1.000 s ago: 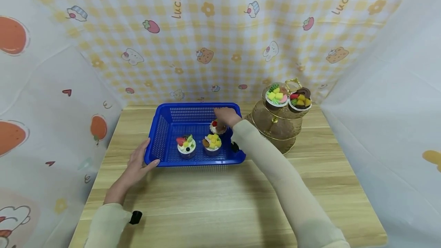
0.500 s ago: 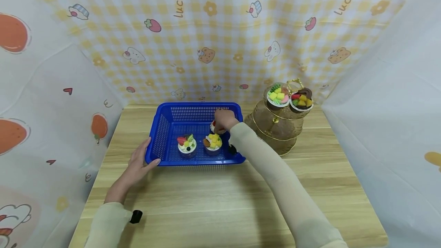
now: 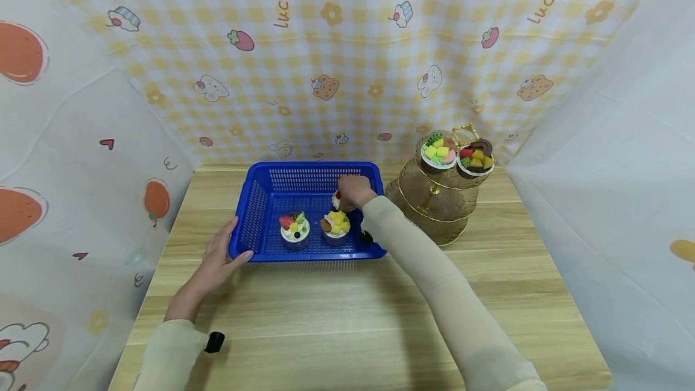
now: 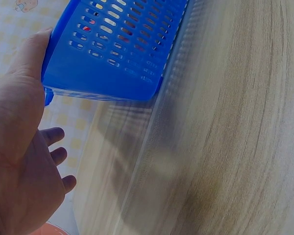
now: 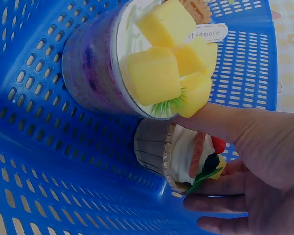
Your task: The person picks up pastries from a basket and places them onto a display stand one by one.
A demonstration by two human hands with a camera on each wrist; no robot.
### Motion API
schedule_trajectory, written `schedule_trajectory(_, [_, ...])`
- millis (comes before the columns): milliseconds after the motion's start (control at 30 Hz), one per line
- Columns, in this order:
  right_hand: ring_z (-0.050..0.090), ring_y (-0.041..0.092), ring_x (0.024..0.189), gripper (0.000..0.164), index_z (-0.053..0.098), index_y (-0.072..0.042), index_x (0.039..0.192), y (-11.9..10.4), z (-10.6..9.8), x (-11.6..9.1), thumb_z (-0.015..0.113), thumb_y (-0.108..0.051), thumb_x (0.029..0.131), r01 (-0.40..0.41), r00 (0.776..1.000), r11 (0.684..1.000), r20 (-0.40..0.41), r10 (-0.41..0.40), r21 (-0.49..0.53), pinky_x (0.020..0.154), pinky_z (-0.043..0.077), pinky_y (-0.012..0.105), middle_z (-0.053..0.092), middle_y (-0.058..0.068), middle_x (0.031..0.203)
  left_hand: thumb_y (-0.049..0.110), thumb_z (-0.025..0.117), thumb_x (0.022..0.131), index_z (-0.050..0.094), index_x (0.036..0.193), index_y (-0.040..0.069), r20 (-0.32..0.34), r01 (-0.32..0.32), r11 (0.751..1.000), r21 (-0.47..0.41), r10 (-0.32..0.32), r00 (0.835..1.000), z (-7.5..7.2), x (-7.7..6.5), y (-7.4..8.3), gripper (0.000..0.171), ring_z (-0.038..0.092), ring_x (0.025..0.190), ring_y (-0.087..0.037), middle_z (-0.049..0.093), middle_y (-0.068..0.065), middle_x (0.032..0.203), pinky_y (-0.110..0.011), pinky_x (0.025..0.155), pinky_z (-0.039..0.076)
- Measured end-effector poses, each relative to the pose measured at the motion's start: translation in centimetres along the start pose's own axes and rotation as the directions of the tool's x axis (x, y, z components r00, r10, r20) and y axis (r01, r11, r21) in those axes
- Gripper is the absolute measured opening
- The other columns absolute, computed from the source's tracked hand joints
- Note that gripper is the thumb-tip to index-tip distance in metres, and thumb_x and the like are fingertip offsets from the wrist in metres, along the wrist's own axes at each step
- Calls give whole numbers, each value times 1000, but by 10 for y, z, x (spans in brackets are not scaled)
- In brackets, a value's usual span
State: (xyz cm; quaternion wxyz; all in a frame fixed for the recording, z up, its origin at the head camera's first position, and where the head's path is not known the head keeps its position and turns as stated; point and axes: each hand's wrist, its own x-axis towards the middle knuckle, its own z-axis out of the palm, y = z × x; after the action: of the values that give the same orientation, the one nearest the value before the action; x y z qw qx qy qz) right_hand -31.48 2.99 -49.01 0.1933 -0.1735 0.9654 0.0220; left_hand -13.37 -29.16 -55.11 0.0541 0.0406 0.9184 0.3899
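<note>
My left hand (image 3: pixel 213 263) rests at the front left corner of a blue plastic basket (image 3: pixel 247 198), its thumb against the rim. In the left wrist view, several loose, spread fingertips (image 4: pixel 60 155) hang clear of the basket wall. Inside the basket's right end, my right hand (image 3: pixel 354 190) holds a toy cupcake (image 5: pixel 152 144) in a pleated wrapper, topped with cream, red fruit and a green leaf. Its thumb passes behind a clear dessert cup (image 5: pixel 90 63) with yellow cubes. Left of that stands another dessert cup (image 3: pixel 295 231) with strawberry and cream.
A gold-rimmed tiered stand (image 3: pixel 434 204) is right of the basket. On its top tier are a cup with yellow cubes (image 3: pixel 438 152) and a chocolate-topped cup (image 3: pixel 475 158). The wooden table (image 3: pixel 304 324) meets a checked curtain (image 3: pixel 358 53) at the back.
My right hand has lowered slightly onto the cupcake and stays there through the last half second. The left hand keeps its place at the basket corner.
</note>
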Motion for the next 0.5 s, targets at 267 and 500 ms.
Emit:
schedule_trajectory(267, [57, 16, 77, 31, 64, -12, 104, 0, 2, -1, 75, -31, 83, -4, 1000, 1000, -23, 4, 5, 74, 55, 34, 68, 3, 96, 37, 63, 96, 1, 161, 22, 6, 11, 1000, 0, -11, 1000, -1, 0, 1, 91, 4, 146, -57, 8, -24, 165, -77, 109, 3])
schedule_trajectory(500, [60, 17, 79, 33, 63, -12, 105, 2, 6, 2, 74, -33, 83, -9, 999, 1000, -38, 9, 9, 72, 56, 34, 67, 3, 97, 37, 63, 96, 2, 161, 22, 6, 10, 1000, 4, -10, 1000, -1, -1, 3, 90, 4, 145, -57, 8, -25, 165, -77, 109, 4])
